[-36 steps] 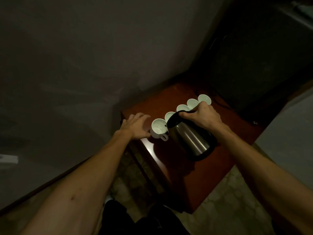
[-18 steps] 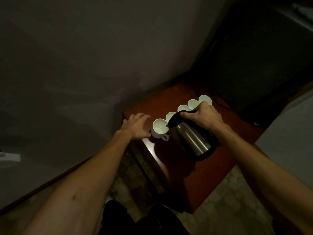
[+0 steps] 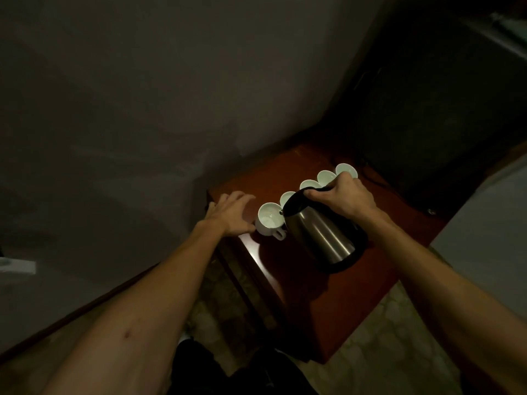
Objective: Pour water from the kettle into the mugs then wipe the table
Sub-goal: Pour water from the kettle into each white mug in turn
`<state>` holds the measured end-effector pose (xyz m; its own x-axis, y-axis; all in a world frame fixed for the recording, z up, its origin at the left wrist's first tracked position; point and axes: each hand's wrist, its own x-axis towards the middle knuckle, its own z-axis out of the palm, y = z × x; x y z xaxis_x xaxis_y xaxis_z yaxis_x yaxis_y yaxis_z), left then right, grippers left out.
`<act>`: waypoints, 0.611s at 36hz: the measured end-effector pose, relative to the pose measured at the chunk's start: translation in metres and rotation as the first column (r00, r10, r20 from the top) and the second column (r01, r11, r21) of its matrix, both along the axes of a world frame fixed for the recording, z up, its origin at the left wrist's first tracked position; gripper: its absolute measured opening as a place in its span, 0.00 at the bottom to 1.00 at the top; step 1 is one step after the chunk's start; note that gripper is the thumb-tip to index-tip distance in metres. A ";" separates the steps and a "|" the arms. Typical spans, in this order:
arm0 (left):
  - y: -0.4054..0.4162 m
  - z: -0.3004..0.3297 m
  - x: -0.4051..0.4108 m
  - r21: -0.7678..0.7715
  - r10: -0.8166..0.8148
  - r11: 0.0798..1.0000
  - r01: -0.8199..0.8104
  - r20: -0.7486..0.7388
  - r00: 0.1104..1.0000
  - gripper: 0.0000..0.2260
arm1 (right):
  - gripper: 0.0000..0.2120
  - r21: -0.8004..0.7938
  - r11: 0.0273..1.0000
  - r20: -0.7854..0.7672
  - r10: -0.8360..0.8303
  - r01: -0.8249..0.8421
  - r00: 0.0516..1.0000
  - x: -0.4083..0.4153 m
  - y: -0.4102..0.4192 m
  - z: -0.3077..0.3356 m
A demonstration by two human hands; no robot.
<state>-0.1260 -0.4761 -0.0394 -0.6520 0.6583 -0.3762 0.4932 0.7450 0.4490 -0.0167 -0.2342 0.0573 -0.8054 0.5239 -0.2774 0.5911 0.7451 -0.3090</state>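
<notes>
Five white mugs stand in a row on the table: first [image 3: 270, 219], second [image 3: 286, 197], third [image 3: 309, 184], fourth [image 3: 326, 177], fifth [image 3: 346, 169]. There is one kettle [image 3: 322, 238], one table [image 3: 328, 303], and two hands, left [image 3: 231, 213] and right [image 3: 343, 196].

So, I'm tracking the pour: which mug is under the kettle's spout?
The nearest mug, at the row's left end beside the left hand; only it meets the kettle spout.
</notes>
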 end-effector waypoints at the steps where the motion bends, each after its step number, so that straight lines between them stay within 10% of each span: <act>1: 0.000 0.000 0.000 -0.002 -0.001 1.000 0.001 -0.001 1.000 0.40 | 0.28 -0.004 1.000 0.001 0.004 -0.004 1.000 0.000 0.000 0.000; 22: -0.002 -0.009 -0.002 -0.001 0.010 1.000 -0.010 0.012 1.000 0.41 | 0.27 -0.017 1.000 0.010 0.018 -0.018 1.000 0.001 -0.001 -0.003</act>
